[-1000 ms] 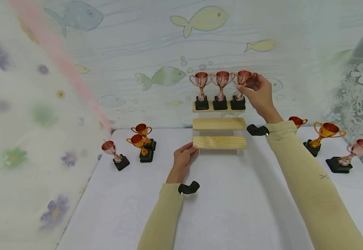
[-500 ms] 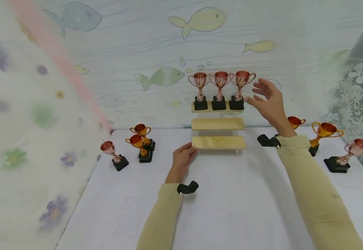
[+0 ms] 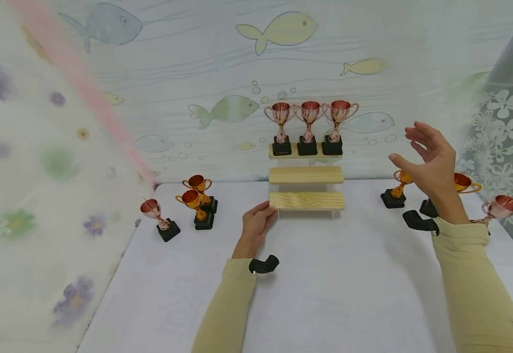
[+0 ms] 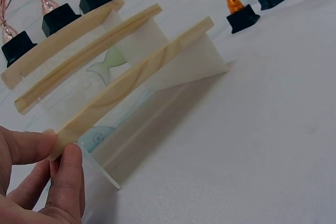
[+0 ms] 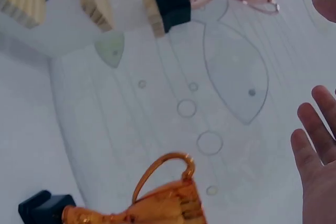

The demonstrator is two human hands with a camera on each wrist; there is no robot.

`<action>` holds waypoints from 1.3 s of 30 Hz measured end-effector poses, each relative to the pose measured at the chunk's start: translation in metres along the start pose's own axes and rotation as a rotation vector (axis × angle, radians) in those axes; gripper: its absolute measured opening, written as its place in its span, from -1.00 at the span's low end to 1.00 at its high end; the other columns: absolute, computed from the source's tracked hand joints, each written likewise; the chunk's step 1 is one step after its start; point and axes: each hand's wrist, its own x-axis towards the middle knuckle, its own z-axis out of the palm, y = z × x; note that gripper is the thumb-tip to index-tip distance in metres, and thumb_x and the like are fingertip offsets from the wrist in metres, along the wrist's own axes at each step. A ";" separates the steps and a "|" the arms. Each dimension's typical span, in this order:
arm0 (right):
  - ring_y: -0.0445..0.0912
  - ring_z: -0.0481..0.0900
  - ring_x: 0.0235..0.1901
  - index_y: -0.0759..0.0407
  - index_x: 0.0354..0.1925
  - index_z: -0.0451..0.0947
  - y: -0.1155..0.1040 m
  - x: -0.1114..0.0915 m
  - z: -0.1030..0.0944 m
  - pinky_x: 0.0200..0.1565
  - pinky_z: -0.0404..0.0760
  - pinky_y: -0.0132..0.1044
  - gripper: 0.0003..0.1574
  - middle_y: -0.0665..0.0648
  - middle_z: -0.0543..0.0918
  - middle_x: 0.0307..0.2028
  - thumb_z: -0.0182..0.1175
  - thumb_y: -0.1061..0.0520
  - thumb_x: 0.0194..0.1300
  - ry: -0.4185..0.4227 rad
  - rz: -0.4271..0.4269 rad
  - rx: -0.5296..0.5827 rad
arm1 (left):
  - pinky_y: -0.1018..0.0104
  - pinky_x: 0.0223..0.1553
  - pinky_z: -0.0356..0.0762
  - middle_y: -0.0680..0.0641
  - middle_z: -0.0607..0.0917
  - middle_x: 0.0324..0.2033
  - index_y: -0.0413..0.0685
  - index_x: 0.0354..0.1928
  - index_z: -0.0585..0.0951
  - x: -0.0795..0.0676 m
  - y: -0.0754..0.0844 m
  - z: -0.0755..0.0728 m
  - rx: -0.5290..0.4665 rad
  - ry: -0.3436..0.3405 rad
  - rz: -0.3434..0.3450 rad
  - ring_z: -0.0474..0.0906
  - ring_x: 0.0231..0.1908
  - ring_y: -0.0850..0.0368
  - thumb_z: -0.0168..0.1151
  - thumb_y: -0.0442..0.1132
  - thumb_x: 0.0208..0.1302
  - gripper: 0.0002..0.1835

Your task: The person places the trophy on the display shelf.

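Observation:
Three rose-coloured trophy cups on black bases stand in a row on the top step of a small wooden-stepped display stand: a left trophy [image 3: 281,128], a middle trophy [image 3: 309,128] and a right trophy [image 3: 336,127]. The stand's middle step [image 3: 306,175] and bottom step [image 3: 307,201] bear nothing. My left hand [image 3: 255,225] pinches the left end of the bottom step between thumb and fingers, as the left wrist view shows. In the air over the right-hand trophies is my right hand [image 3: 435,164], fingers spread, nothing held. It partly covers a gold trophy [image 3: 398,189] behind it.
On the table's left stand two gold trophies, the front one [image 3: 200,210] overlapping the back one, and a rose trophy [image 3: 161,219]. At the right, another gold trophy [image 3: 465,183] and a rose trophy [image 3: 502,207] are partly hidden by my arm. A fish-patterned cloth [image 3: 212,63] hangs behind.
My right hand has let go of the right rose trophy on the top step and moved away to the right and slightly down. My left hand keeps its hold on the bottom step.

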 end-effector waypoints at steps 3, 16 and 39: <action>-0.23 0.45 0.27 0.15 0.41 0.41 0.012 -0.012 -0.010 0.43 0.33 -0.42 -0.14 -0.06 0.57 0.24 0.36 0.44 0.17 0.014 0.054 -0.044 | 0.28 0.09 0.69 -0.37 0.62 0.14 -0.42 0.21 0.57 0.000 0.001 0.000 0.000 0.004 0.000 0.68 -0.15 0.11 0.24 -0.53 0.35 -0.61; -0.24 0.19 0.47 0.12 0.45 0.38 0.048 -0.036 -0.026 0.52 0.07 -0.46 -0.21 0.09 0.44 0.41 0.35 0.25 0.29 -0.055 0.179 -0.187 | 0.33 0.05 0.70 -0.38 0.61 0.14 -0.44 0.21 0.56 -0.001 0.002 0.000 -0.003 0.002 0.004 0.68 -0.16 0.12 0.24 -0.54 0.35 -0.60; -0.11 0.25 0.39 0.26 0.47 0.30 0.064 -0.036 -0.033 0.52 0.21 -0.29 -0.17 0.13 0.37 0.45 0.33 0.26 0.31 -0.106 0.257 -0.296 | 0.26 0.13 0.67 -0.37 0.61 0.14 -0.44 0.22 0.55 -0.002 0.000 0.000 -0.001 -0.009 0.010 0.67 -0.15 0.12 0.23 -0.53 0.35 -0.60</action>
